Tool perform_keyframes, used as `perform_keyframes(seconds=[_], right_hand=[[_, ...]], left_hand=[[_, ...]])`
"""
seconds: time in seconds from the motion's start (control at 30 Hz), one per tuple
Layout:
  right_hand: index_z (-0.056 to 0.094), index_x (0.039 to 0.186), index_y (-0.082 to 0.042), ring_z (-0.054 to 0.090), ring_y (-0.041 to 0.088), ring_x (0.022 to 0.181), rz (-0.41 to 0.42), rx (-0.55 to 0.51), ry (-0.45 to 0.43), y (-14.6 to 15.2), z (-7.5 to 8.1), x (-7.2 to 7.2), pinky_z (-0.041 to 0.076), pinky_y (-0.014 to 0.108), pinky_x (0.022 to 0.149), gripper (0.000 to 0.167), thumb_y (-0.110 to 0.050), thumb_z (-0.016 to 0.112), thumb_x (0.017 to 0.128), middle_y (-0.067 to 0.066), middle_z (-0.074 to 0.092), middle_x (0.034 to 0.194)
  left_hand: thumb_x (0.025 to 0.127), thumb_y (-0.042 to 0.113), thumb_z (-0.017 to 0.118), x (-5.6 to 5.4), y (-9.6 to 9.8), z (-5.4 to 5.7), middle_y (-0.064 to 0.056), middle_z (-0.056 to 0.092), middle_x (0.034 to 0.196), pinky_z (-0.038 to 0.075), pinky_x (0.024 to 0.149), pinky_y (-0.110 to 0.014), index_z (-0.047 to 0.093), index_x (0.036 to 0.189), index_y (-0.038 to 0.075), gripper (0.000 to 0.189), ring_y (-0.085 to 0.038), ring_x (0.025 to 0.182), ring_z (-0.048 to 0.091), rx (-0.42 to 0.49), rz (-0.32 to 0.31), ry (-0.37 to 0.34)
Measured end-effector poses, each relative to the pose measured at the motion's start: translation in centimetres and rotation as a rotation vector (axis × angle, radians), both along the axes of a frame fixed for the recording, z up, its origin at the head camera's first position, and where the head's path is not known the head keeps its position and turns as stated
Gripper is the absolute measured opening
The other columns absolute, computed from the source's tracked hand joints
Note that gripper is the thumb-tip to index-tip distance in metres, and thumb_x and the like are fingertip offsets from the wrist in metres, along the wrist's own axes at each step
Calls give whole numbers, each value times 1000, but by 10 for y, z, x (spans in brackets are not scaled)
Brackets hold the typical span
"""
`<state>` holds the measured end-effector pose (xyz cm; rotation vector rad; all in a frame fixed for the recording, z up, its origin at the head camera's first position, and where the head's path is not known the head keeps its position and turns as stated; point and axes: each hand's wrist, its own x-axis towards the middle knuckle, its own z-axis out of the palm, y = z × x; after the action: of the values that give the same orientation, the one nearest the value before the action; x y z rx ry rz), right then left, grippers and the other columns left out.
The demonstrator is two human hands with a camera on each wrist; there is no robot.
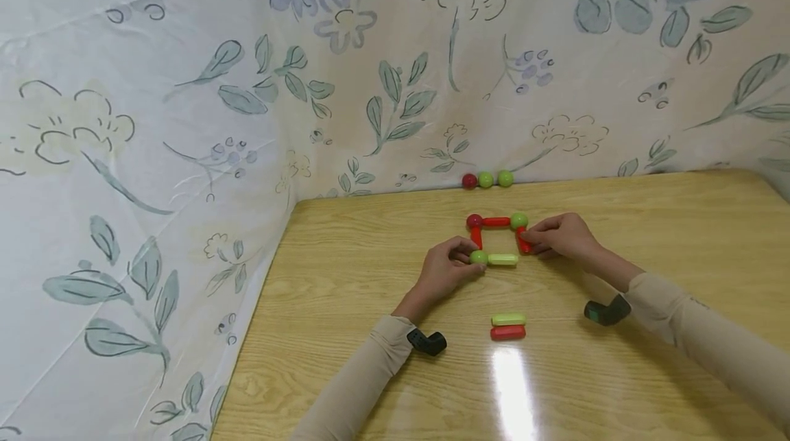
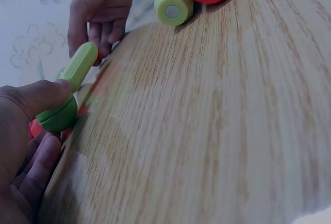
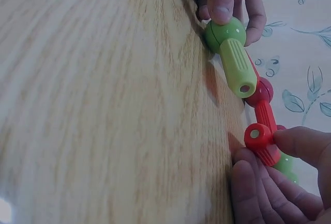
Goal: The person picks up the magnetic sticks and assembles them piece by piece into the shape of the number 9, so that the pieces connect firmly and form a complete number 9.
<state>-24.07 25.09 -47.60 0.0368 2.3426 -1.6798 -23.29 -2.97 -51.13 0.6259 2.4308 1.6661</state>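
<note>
Magnetic balls and rods form a four-sided outline with a gap at the front right corner. My left hand [image 1: 446, 266] pinches the front left green ball [image 1: 479, 258] between thumb and fingers. From that ball a yellow-green rod [image 1: 503, 260] points right, its far end free. My right hand [image 1: 564, 239] pinches a red rod [image 3: 261, 142] that joins the back right green ball [image 1: 519, 221]. Another red rod [image 1: 496, 221] links this ball to a dark red ball [image 1: 474, 222] at the back left. Down the left side runs one more red rod [image 1: 476, 238].
A dark red ball [image 1: 469, 181] and two green balls [image 1: 496, 179] sit along the table's back edge by the floral cloth [image 1: 382, 84]. Nearer me, a loose yellow-green rod [image 1: 509, 319] and a loose red rod [image 1: 508, 332] lie side by side on the wooden table [image 1: 345, 304].
</note>
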Motion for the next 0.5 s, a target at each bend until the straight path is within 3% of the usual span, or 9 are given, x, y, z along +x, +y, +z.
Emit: perform_keyframes(seconds=[0.2, 0.5], right_hand=[[60, 121, 15, 72, 17, 80, -17, -136, -51, 1, -1, 1, 59, 37, 75, 50, -23, 75, 92, 6, 73, 92], [54, 126, 19, 73, 18, 79, -7, -143, -43, 1, -1, 2, 59, 37, 75, 49, -21, 65, 99, 12, 73, 91]], left_hand=[[82, 22, 85, 0, 0, 0, 5, 67, 98, 55, 76, -24, 70, 107, 19, 29, -13, 92, 64, 13, 3, -6], [83, 23, 85, -2, 0, -3, 7, 66, 98, 55, 76, -24, 70, 107, 20, 29, -8, 90, 63, 7, 8, 11]])
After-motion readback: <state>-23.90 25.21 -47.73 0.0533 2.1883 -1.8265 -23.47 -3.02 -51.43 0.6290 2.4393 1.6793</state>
